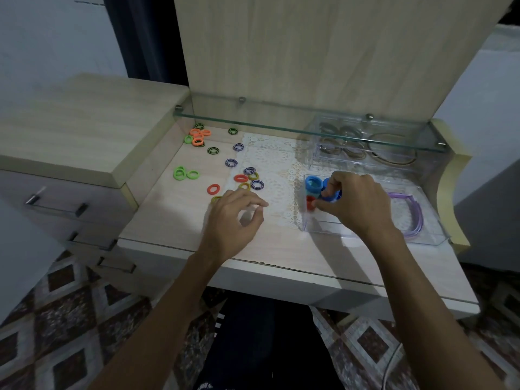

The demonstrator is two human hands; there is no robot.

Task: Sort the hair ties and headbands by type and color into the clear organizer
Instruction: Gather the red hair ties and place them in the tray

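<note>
Pinching a soft, light blue hair tie point(331, 196) by its rim, my right hand point(355, 202) steadies it over the clear organizer point(374, 240); left hand point(236, 218) loosely curled, empty.

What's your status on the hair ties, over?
Right hand gripping blue ties inside clear organizer. Left hand loosely curled, holding nothing, beside loose ties. Nothing blocking.
</note>
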